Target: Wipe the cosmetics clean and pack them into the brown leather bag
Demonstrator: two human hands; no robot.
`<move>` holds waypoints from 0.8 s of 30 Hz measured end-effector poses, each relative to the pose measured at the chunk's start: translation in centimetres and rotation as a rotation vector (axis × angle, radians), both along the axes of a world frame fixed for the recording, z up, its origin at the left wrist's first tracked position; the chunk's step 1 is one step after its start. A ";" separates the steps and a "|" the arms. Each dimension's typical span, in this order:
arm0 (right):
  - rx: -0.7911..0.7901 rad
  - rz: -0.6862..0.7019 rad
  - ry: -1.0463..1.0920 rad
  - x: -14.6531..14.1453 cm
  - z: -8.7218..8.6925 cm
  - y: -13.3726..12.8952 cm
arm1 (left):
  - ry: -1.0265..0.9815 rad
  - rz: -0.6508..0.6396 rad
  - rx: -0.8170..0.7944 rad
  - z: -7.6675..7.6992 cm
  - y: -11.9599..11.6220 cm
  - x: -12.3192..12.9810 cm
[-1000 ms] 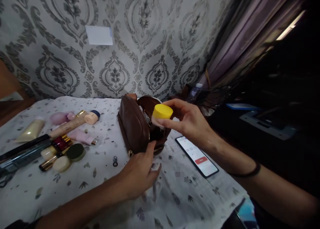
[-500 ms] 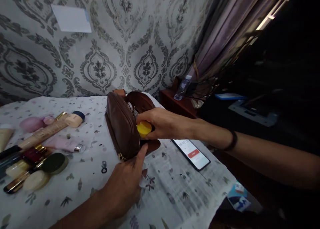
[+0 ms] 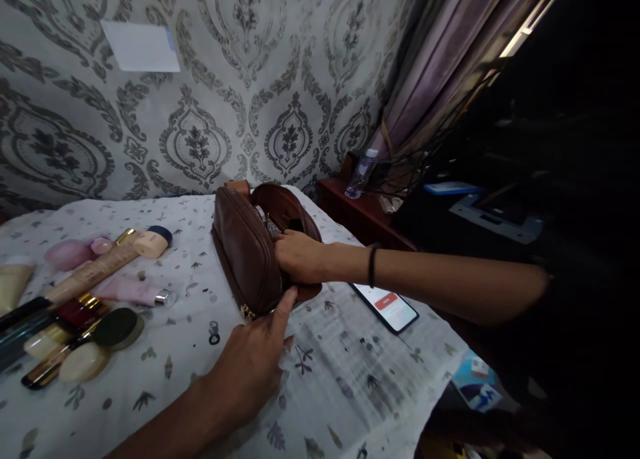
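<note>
A brown leather bag (image 3: 243,255) lies unzipped on the cloth, its opening turned to the right. My right hand (image 3: 300,255) reaches into that opening, and its fingers are hidden inside, so whether they hold anything does not show. A sparkly silver item (image 3: 273,228) shows in the bag beside the right fingers. My left hand (image 3: 257,352) grips the bag's near edge by the zipper end, thumb on top and the other fingers mostly out of sight.
Several cosmetics, including a pink sponge (image 3: 67,254), a foundation bottle (image 3: 153,242) and a dark round jar (image 3: 119,328), lie at left. A phone (image 3: 395,312) rests under my right forearm. A clear bottle (image 3: 361,173) stands on a reddish surface behind.
My right hand has gone deeper into the bag, and the yellow round container it held is now out of sight. My left hand has stayed at the bag's edge.
</note>
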State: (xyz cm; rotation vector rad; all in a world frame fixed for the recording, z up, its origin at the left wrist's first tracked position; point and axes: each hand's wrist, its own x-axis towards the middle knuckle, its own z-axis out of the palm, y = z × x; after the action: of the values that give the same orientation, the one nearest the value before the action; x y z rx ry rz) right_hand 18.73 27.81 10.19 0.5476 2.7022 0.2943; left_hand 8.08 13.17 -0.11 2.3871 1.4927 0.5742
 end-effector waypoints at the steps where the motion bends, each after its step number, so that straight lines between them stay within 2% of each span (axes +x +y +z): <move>1: 0.004 0.013 -0.012 -0.1 -0.1 0.0 | 0.008 0.001 -0.003 0.0 0.0 0.0; 7: -0.050 0.076 -0.066 0.2 0.7 0.5 | 0.055 0.034 -0.043 -0.2 0.1 0.1; 13: -0.073 0.066 0.001 0.5 0.7 0.9 | 0.038 0.015 -0.039 0.1 0.1 -0.1; 17: -0.144 0.165 0.017 1.2 2.0 1.6 | -0.003 -0.006 -0.031 0.3 0.2 -0.5; 21: -0.028 0.168 0.026 2.2 4.1 1.7 | -0.016 0.007 -0.052 0.2 0.1 -0.5; 24: 0.045 0.130 -0.002 2.6 4.9 1.1 | -0.008 0.013 -0.070 0.2 0.1 -0.3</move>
State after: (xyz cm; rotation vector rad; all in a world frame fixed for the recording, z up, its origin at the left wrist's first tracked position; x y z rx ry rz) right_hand 21.36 28.96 15.07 0.3841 2.7403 0.3913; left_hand 7.75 13.25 0.09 2.3216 1.5005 0.5246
